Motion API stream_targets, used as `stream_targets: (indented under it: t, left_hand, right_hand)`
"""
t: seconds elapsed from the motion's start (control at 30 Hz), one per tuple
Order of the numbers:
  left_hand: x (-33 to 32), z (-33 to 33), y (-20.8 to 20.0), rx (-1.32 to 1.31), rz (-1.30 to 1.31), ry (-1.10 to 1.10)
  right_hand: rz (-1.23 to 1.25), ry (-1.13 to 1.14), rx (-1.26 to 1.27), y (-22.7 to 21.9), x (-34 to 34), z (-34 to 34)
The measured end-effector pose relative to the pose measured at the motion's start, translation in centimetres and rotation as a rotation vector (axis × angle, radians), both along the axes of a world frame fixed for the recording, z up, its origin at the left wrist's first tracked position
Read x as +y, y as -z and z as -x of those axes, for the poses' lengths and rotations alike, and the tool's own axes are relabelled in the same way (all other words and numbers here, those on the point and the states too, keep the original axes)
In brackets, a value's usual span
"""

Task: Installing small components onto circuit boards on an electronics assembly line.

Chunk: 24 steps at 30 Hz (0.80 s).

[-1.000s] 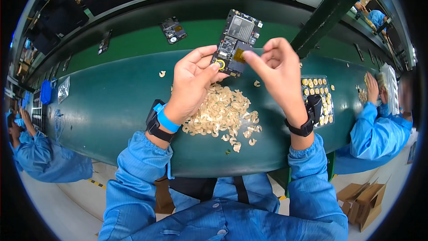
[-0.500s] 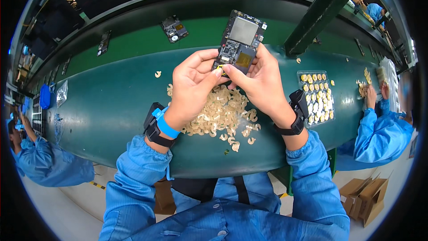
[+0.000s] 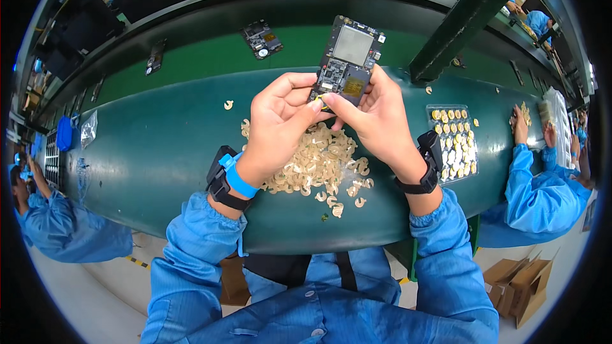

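Both my hands hold a black circuit board (image 3: 344, 67) up over the table, tilted, its silver square plate toward the far end. My left hand (image 3: 284, 114) grips the near left corner, thumb pressed beside a small yellow piece (image 3: 320, 99). My right hand (image 3: 376, 111) closes round the right edge, its thumb on the near edge by the same yellow piece. The thumbs partly cover that piece, and its kind is unclear. Beneath my hands lies a heap of small beige C-shaped pieces (image 3: 315, 159).
A clear tray of round gold pieces (image 3: 454, 143) sits to the right. Another board (image 3: 262, 39) lies on the green line beyond, near a green post (image 3: 460, 25). Co-workers in blue sit left (image 3: 70, 226) and right (image 3: 545, 191). Cardboard boxes (image 3: 519, 283) stand on the floor.
The board in my hands has shifted very slightly right, its grip unchanged. On the far line the loose board now appears further right. The right co-worker's hand has moved up a little.
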<state>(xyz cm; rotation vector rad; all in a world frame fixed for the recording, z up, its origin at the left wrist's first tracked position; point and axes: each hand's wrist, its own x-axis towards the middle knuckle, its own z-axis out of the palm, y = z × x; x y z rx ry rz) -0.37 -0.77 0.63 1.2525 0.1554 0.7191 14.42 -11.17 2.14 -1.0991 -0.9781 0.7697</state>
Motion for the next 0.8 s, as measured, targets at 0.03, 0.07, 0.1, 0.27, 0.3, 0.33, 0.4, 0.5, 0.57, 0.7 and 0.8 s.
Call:
stream_targets:
  t: [0.03,0.07,0.1,0.27,0.3,0.33,0.4,0.5,0.57,0.7,0.8]
  left_hand:
    - [-0.04,-0.04,-0.03,0.002,0.002,-0.002]
    - [-0.02,-0.15,-0.07,-0.012,0.003,0.002]
    - [0.02,-0.14,-0.06,-0.025,0.003,0.007]
    - [-0.09,-0.05,-0.07,-0.007,-0.009,-0.008]
    - [-0.16,-0.02,-0.06,-0.01,-0.004,0.003]
    - [-0.18,-0.01,0.0,-0.008,-0.003,0.002]
    - [-0.12,-0.11,0.13,-0.041,-0.003,0.0]
    - [-0.26,0.01,0.29,-0.028,-0.01,-0.015]
    - [-0.53,-0.25,0.1,-0.022,-0.011,-0.022]
    - [-0.37,-0.03,0.21,-0.036,-0.008,-0.026]
    - [-0.3,-0.12,0.35,-0.033,-0.025,-0.015]
  right_hand:
    - [0.002,-0.002,0.002,-0.06,-0.01,-0.06]
    - [0.004,0.002,-0.011,-0.13,0.04,-0.22]
    - [0.005,0.009,-0.023,-0.08,0.08,-0.22]
    - [-0.009,0.005,-0.004,0.01,0.01,-0.06]
    - [0.002,0.009,-0.007,-0.1,-0.08,0.01]
    - [0.003,0.008,-0.005,-0.01,-0.02,0.03]
    - [-0.009,0.012,-0.005,0.12,0.14,-0.07]
    - [0.019,0.012,-0.01,0.13,0.05,0.04]
    - [0.003,0.007,-0.001,-0.13,-0.06,-0.19]
    - [-0.003,0.005,-0.025,0.28,0.4,-0.13]
    - [-0.001,0.018,-0.007,0.0,0.14,0.07]
